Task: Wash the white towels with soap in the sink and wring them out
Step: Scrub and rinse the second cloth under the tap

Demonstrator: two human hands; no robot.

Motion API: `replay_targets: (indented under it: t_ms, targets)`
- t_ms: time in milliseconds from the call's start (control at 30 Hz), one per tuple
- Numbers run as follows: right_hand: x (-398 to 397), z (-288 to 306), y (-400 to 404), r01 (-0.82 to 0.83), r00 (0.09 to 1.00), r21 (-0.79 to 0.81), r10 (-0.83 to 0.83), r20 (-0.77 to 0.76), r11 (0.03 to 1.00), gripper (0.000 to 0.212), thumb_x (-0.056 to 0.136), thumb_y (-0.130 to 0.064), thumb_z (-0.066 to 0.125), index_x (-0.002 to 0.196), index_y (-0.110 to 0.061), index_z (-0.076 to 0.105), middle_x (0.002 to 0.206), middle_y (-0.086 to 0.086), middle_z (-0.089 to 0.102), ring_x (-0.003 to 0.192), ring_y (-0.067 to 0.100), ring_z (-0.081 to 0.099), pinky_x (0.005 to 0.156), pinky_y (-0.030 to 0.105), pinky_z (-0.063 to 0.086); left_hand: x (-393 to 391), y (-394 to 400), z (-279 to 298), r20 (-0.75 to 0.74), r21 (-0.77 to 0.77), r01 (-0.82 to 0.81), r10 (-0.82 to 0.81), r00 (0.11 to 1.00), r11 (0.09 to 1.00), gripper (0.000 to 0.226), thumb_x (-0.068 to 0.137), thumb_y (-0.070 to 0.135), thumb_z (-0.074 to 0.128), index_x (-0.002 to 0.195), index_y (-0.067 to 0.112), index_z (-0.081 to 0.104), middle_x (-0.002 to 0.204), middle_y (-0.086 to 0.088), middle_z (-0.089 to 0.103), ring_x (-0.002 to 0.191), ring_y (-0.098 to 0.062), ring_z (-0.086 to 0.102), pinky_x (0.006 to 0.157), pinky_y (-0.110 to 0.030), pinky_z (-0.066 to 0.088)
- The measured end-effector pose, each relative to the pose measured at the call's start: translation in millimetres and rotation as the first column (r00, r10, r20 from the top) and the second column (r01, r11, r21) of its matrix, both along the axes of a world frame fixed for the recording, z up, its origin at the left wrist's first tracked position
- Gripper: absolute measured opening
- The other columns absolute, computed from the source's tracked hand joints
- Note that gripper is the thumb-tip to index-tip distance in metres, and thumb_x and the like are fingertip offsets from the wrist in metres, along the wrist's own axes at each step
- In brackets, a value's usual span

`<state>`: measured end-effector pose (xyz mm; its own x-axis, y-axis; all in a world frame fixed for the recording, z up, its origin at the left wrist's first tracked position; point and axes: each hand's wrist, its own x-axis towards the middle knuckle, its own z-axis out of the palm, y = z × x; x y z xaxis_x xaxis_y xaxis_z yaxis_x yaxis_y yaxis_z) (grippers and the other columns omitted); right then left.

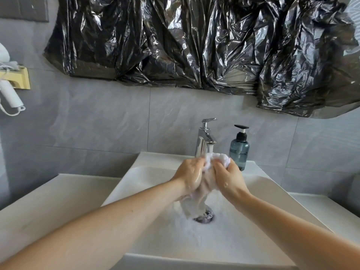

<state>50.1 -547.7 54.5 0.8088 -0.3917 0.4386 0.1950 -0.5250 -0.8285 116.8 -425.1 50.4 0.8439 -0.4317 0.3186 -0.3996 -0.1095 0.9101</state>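
two bare hands meet over the middle of the white sink (148, 173). the left hand (190, 177) is wet and shiny, and its fingers are curled tight around a white towel (207, 181). the right hand (229, 177) grips the same towel from the 3 o'clock side, fingers curled in too. the towel is bunched up between the two hands. a puffy bit sticks out on top at 12 o'clock, just under the spout of the tap (204, 139). a long wet tail of the towel hangs down toward 6 o'clock and ends just above the drain (205, 218). you cannot tell if the tail touches the drain.

white foamy water (194, 236) lies in the bowl around the drain. a thin stream of water comes down from the tap onto the towel.

a blue soap bottle (239, 151) with a black pump stands on the sink's back edge, at 3 o'clock from the tap and just behind the right hand.

high on the grey wall, at 12 o'clock, hang crinkly black plastic bags (194, 41). far at 9 o'clock a white hair dryer (9, 94) sits in a yellow holder (21, 78) on the wall.
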Motion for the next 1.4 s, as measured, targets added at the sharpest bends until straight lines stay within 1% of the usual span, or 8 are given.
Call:
replay_targets:
  t_ms: [133,300,400,633,800,1000,1167,1400]
  targets:
    - [-8.2,-3.4,17.7,-0.038,0.996,-0.144,0.049,0.072,0.989,0.014,0.1,-0.029,0.054,0.089,-0.022,0.057,0.076,-0.015,0.066,0.068,-0.002,0.061,0.058,0.013,0.046,13.6,2.3,-3.6,-0.09,0.002,-0.102,0.102,0.991,0.995,0.058,0.077,0.066,0.051,0.099,0.02,0.08,0.104,0.0,0.079,0.102,-0.023,0.074,0.093,-0.043,0.058]
    - [1.4,2.5,5.4,0.043,0.999,0.033,-0.042,-0.021,0.999,0.018,0.094,-0.028,0.044,0.09,-0.018,0.059,0.083,0.001,0.067,0.075,0.018,0.064,0.068,0.039,0.054,-2.5,-3.3,2.5,-0.027,-0.048,-0.06,0.059,0.998,0.997,0.045,0.079,0.05,0.046,0.086,0.015,0.073,0.094,-0.005,0.077,0.09,-0.018,0.068,0.088,-0.041,0.056]
    - [-14.2,-5.7,19.8,-0.087,0.996,-0.03,0.087,0.002,0.996,0.027,0.089,-0.048,0.047,0.097,-0.026,0.061,0.086,-0.003,0.072,0.079,0.013,0.069,0.069,0.038,0.059,6.1,0.6,0.6,-0.121,-0.011,-0.087,0.085,0.989,0.996,0.053,0.073,0.063,0.06,0.092,0.017,0.08,0.094,-0.002,0.08,0.095,-0.025,0.075,0.091,-0.049,0.059]
    - [-10.0,0.3,16.6,-0.07,0.997,0.072,0.069,0.024,0.995,0.02,0.093,-0.03,0.046,0.091,-0.016,0.061,0.075,0.0,0.065,0.069,0.018,0.061,0.056,0.034,0.05,-5.8,2.3,4.0,-0.048,-0.043,-0.049,0.047,0.998,0.998,0.04,0.088,0.049,0.055,0.094,0.018,0.079,0.096,0.002,0.079,0.091,-0.018,0.073,0.076,-0.035,0.056]
    - [-11.5,2.7,16.2,-0.039,0.998,-0.015,0.039,0.04,0.999,0.042,0.087,-0.042,0.035,0.094,-0.01,0.061,0.078,-0.002,0.065,0.072,0.013,0.06,0.07,0.049,0.057,-5.6,2.0,0.8,-0.032,0.002,-0.049,0.049,0.998,0.999,0.042,0.078,0.045,0.047,0.086,0.015,0.075,0.087,0.002,0.075,0.082,-0.016,0.068,0.069,-0.028,0.051]
    - [-10.8,-18.4,16.9,-0.143,0.989,-0.059,0.14,-0.05,0.988,0.035,0.086,-0.058,0.046,0.101,-0.029,0.057,0.09,-0.003,0.071,0.086,0.019,0.07,0.074,0.046,0.06,7.8,4.7,-3.4,-0.15,0.016,-0.015,0.017,0.989,1.0,0.047,0.066,0.056,0.066,0.092,0.02,0.082,0.096,-0.001,0.08,0.095,-0.026,0.076,0.09,-0.041,0.059]
    - [-8.1,-5.3,-14.2,-0.023,0.982,-0.154,-0.006,-0.189,0.988,0.042,0.108,-0.033,0.036,0.081,-0.03,0.069,0.061,-0.004,0.066,0.054,0.013,0.059,0.048,0.032,0.05,2.2,10.6,5.0,0.136,0.316,-0.075,0.033,0.99,0.946,0.04,0.091,0.044,0.056,0.063,0.017,0.052,0.065,0.003,0.054,0.07,-0.024,0.049,0.064,-0.035,0.036]
    - [-10.3,3.4,-39.0,0.172,0.941,-0.162,-0.21,-0.266,0.972,0.052,0.108,-0.041,0.036,0.088,-0.006,0.069,0.086,0.014,0.071,0.085,0.034,0.066,0.076,0.038,0.051,9.3,41.1,12.9,0.496,0.471,-0.416,0.157,0.854,0.778,0.055,0.107,0.057,0.039,0.071,0.02,0.059,0.07,0.004,0.066,0.079,-0.028,0.062,0.064,-0.034,0.042]
